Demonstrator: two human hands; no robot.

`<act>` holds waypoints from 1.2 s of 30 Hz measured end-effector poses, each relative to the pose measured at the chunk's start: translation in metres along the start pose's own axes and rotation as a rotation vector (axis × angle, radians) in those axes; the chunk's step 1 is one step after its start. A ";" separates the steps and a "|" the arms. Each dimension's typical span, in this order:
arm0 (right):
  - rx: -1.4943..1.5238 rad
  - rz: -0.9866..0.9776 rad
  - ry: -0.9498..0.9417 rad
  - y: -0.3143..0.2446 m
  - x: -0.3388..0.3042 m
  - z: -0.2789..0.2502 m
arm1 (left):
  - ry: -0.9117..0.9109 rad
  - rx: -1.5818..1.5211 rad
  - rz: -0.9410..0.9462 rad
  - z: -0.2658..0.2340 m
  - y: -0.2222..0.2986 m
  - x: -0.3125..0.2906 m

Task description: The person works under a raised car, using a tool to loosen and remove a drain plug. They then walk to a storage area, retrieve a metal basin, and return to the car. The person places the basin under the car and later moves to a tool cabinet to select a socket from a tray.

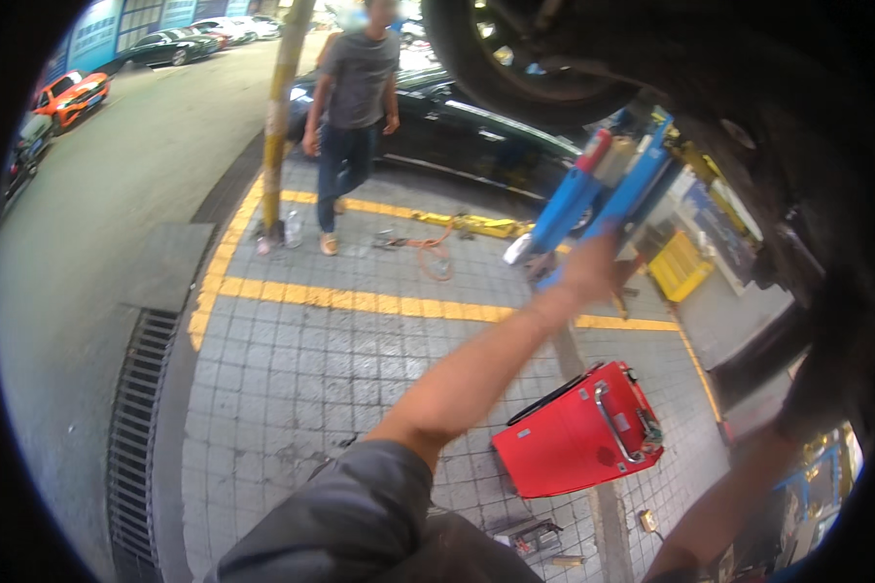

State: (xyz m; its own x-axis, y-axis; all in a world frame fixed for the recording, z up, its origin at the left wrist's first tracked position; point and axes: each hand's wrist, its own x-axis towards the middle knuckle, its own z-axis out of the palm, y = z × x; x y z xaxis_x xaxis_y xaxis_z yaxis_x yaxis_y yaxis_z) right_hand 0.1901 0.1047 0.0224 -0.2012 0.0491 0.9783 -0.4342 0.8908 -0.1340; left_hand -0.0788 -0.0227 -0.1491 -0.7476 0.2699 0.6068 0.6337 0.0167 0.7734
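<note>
- Here's my head view: a dark vehicle underside (749, 107) fills the upper right, overhead, with a wheel (472, 68) at its left end.
- The left hand (591, 274) is out at the end of a bare forearm, below that wheel in my view and in front of the blue slanted beams (578, 194); whether it touches anything, I can't say.
- Its fingers are smeared by blur (not my sharpest feed), so I cannot tell if they are open, closed or gripping something.
- Over to the right hand (817, 389): it's up in the shadow at the right, nearest the vehicle underside. I can't make out its fingers or any grip there either.
- Down below, a red cabinet (559, 452) with a bright metal handle (608, 418) stands on the tiled floor (360, 389), between the two forearms.
- A yellow crate-like thing (681, 267) sits beyond the left hand, to its right.
- Farther out, an orange hose (436, 260) lies coiled on the floor, near a yellow line (360, 299).
- And there's a person (360, 78) in a grey top, upright beside a yellowish pole (278, 126), a black car (457, 131) behind.
- Far left, a drain grate (136, 428) runs along the floor's edge.
</note>
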 end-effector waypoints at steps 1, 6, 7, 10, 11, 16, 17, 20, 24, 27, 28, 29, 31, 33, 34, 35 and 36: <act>-0.021 -0.038 -0.011 0.000 0.000 0.000 | -0.113 0.054 -0.181 -0.028 -0.066 -0.008; 0.095 -0.045 -0.015 -0.010 0.000 0.011 | 0.052 0.322 -1.122 -0.174 -0.358 -0.069; 0.108 -0.058 -0.016 -0.012 0.001 0.015 | 0.087 0.368 -1.257 -0.200 -0.397 -0.086; 0.155 -0.071 -0.006 -0.024 0.002 0.024 | -0.143 0.569 -1.442 -0.263 -0.469 -0.107; 0.174 -0.070 -0.012 -0.027 0.004 0.028 | -0.232 0.620 -1.390 -0.276 -0.483 -0.114; 0.242 -0.083 -0.024 -0.039 0.009 0.042 | -0.264 0.629 -1.465 -0.305 -0.518 -0.112; 0.278 -0.034 0.039 -0.040 0.008 0.042 | -0.256 0.618 -1.466 -0.306 -0.523 -0.108; 0.268 -0.019 0.021 -0.038 0.007 0.037 | -0.214 0.583 -1.485 -0.307 -0.525 -0.104; 0.275 -0.004 0.034 -0.028 0.008 0.030 | -0.128 0.631 -1.387 -0.286 -0.478 -0.091; -0.179 -0.135 0.112 -0.026 0.011 0.033 | 0.088 0.536 -0.863 -0.233 -0.386 -0.062; -0.194 -0.158 0.111 -0.027 0.012 0.035 | 0.068 0.587 -0.604 -0.206 -0.343 -0.037; -0.009 -0.148 0.069 -0.029 0.011 0.036 | 0.070 0.469 -0.363 -0.176 -0.295 -0.015; 0.318 0.002 0.088 -0.032 0.008 0.037 | 0.076 0.203 -0.001 -0.110 -0.185 0.011; 0.414 0.142 0.176 -0.031 0.005 0.034 | 0.060 0.160 0.369 -0.055 -0.073 0.011; 0.369 0.143 0.201 -0.028 0.005 0.030 | 0.089 0.113 0.544 -0.031 -0.018 0.003; 0.144 0.006 0.183 -0.021 0.003 0.026 | 0.056 -0.088 0.660 -0.015 0.030 0.002; -0.081 -0.127 0.160 -0.013 0.001 0.020 | 0.114 -0.105 0.872 -0.004 0.072 0.001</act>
State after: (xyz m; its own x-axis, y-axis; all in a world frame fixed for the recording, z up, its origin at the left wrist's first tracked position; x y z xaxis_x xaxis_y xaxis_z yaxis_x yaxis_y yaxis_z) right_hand 0.1776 0.0841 0.0220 -0.0052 -0.0005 1.0000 -0.3739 0.9275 -0.0015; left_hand -0.0352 -0.0251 -0.0921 -0.0257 0.0473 0.9986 0.9701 -0.2401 0.0363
